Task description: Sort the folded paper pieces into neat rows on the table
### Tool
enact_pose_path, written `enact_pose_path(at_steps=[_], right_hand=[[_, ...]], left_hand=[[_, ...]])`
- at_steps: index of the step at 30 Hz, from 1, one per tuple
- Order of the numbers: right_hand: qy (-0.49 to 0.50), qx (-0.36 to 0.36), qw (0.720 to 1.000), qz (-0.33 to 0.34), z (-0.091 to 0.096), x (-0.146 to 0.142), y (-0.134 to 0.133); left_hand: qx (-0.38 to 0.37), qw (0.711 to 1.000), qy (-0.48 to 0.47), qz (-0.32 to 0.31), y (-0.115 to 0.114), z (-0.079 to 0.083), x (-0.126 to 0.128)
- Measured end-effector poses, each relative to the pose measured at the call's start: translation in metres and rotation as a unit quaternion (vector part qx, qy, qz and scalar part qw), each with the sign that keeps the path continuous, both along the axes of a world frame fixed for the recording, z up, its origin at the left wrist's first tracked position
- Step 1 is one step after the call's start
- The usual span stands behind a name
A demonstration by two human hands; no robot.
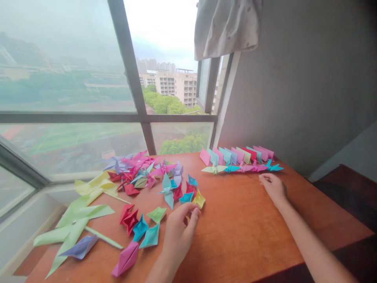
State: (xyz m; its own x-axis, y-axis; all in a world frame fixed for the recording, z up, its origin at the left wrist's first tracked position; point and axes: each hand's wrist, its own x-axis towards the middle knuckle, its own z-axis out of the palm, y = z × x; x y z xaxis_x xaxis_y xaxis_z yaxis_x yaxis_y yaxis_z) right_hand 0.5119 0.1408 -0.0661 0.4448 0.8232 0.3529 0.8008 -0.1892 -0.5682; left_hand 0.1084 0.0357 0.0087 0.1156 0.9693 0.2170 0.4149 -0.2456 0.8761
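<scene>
My left hand (179, 232) hovers over the wooden table (241, 232), fingers curled loosely with thumb and fingertips close together, holding nothing I can see. It is just below a small yellow origami piece (199, 199) and beside a green one (157, 214). My right hand (273, 187) rests on the table with its fingers curled under, just below a row of paper cranes (241, 168). Nothing shows in it.
A heap of colourful origami (141, 173) lies at the window side. Green and yellow paper pinwheels (73, 224) lie at the left edge. A row of folded coloured papers (237, 155) stands at the back by the grey wall (309, 78). Window panes are behind.
</scene>
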Motion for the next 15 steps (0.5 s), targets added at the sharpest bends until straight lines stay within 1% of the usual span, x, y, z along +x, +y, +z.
enact_pose_path(at_steps=[4,6,8,11,13,15], right_hand=[[0.086,-0.013,0.99,0.108,-0.001,-0.08,-0.011],[0.105,-0.019,0.983,0.15,0.003,-0.117,-0.014],[0.115,-0.024,0.976,0.181,0.007,-0.146,-0.016],[0.116,-0.027,0.972,0.205,0.011,-0.175,-0.019],[0.104,-0.026,0.973,0.206,0.011,-0.185,-0.021],[0.092,-0.022,0.974,0.207,0.011,-0.189,-0.023]], left_hand=[[0.037,0.998,0.043,0.019,-0.001,0.003,-0.004],[0.059,0.995,0.071,0.029,0.0,0.007,-0.01],[0.082,0.99,0.108,0.046,0.003,0.012,-0.02],[0.105,0.972,0.196,0.081,0.013,0.025,-0.043],[0.105,0.95,0.275,0.104,0.023,0.033,-0.06],[0.085,0.924,0.354,0.114,0.034,0.04,-0.075]])
